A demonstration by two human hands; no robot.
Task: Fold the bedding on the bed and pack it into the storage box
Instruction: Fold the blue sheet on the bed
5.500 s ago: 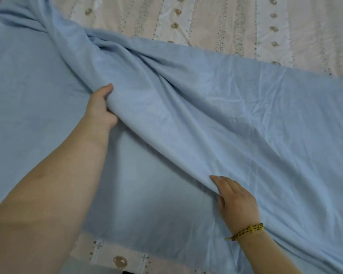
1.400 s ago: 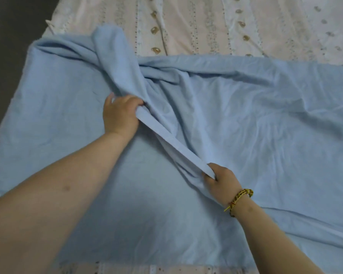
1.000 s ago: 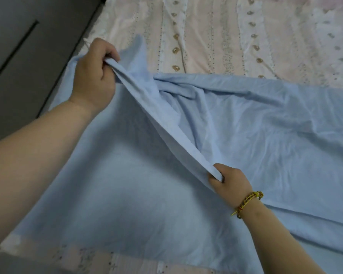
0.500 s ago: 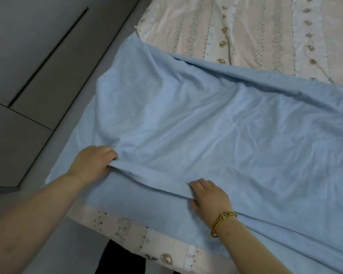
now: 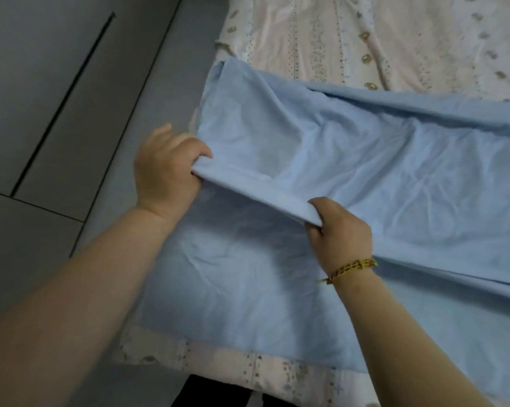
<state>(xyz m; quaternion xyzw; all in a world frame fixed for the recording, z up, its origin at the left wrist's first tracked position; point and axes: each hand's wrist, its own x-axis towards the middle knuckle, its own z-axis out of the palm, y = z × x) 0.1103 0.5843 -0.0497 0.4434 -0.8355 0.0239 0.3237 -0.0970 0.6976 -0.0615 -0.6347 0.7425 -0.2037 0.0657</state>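
Near the left edge of the bed (image 5: 394, 39), I have both hands clamped on the same folded edge of the blue sheet (image 5: 365, 160). My left hand (image 5: 167, 174) bunches the corner end of that edge in a closed fist, and my right hand (image 5: 340, 233), the one with the yellow bracelet (image 5: 353, 267), pinches it further along, fingers curled under and thumb on top. The two hands are apart, with a taut band of cloth running between them; I judge that tension is there to keep the edge straight so the fold lands square. The raised layer lifts off a lower layer of the same sheet, which lies flat toward me and reaches almost to the near edge of the patterned cover (image 5: 247, 374). The rest of the sheet trails off to the right, wrinkled. Grey floor (image 5: 57, 83) shows on the left. I see no storage box, so I judge packing is some way off and the folding is at an early stage
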